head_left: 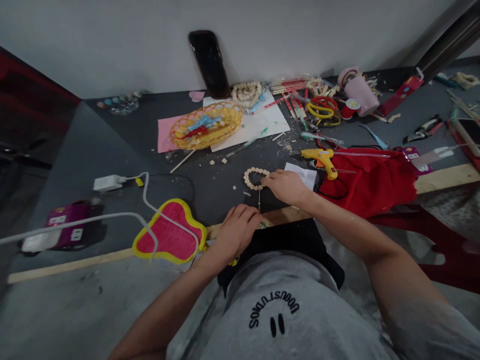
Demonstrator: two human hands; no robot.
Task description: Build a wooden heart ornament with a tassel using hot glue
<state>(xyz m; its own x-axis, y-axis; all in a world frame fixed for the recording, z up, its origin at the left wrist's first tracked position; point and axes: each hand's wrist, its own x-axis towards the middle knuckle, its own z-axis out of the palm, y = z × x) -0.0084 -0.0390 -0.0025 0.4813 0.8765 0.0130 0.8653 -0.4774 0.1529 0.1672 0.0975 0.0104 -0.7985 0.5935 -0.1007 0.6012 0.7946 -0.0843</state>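
Note:
A ring of pale beads point(247, 180) lies on the dark table point(210, 182). My right hand point(284, 185) is at its right side, with the fingers pressed together on the ring's edge. From the ring a short thin tassel point(259, 200) hangs toward the table's front edge. My left hand point(240, 227) rests at the wooden edge just below, fingers together near the tassel's lower end; its fingertips are partly hidden, and I cannot make out what they hold. A white paper point(305, 175) lies beyond my right hand.
A yellow glue gun point(323, 161) lies beside red cloth point(360, 187) at the right. Behind are a yellow basket point(228, 131), a leaning phone point(210, 65) and a pink cup point(360, 94). A pink-and-yellow paddle point(172, 232) and white cable point(146, 197) lie left.

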